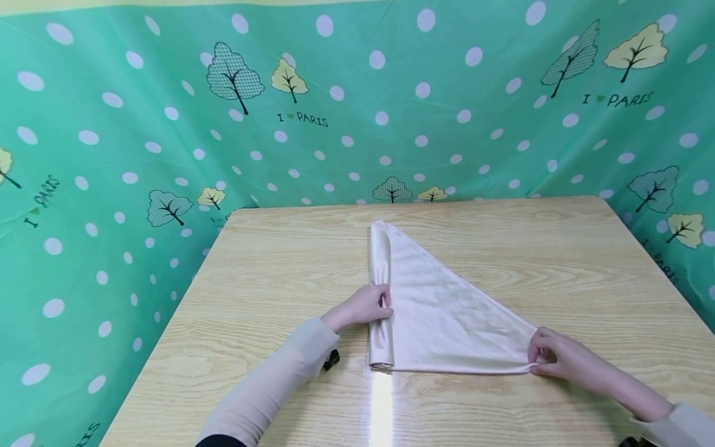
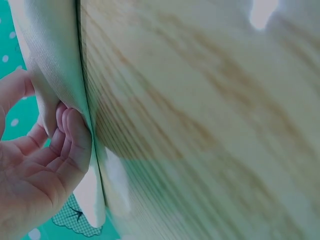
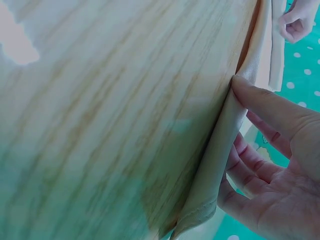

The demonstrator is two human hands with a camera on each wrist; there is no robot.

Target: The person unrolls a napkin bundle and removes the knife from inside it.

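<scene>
A pale, satiny cloth point(image 1: 447, 310) lies on the table as a triangle, its left side wound into an upright roll point(image 1: 381, 257). My left hand point(image 1: 364, 304) grips the roll around its middle, thumb nearer me and fingers bent over it. In the left wrist view, the curled fingers point(image 2: 75, 135) press against the cloth's folds point(image 2: 52, 55). At the triangle's right corner, my right hand point(image 1: 566, 360) pinches the cloth between thumb and fingers. Seen from the right wrist, the thumb point(image 3: 265, 102) lies over the folded edge point(image 3: 215, 145), with the other fingers beneath it.
The wood-grain table point(image 1: 268, 261) carries a bright light reflection point(image 1: 382, 410) in front of the roll. Behind and beside it hangs a green dotted curtain point(image 1: 357, 149) printed with trees. A small black object point(image 1: 331, 360) shows under the left sleeve.
</scene>
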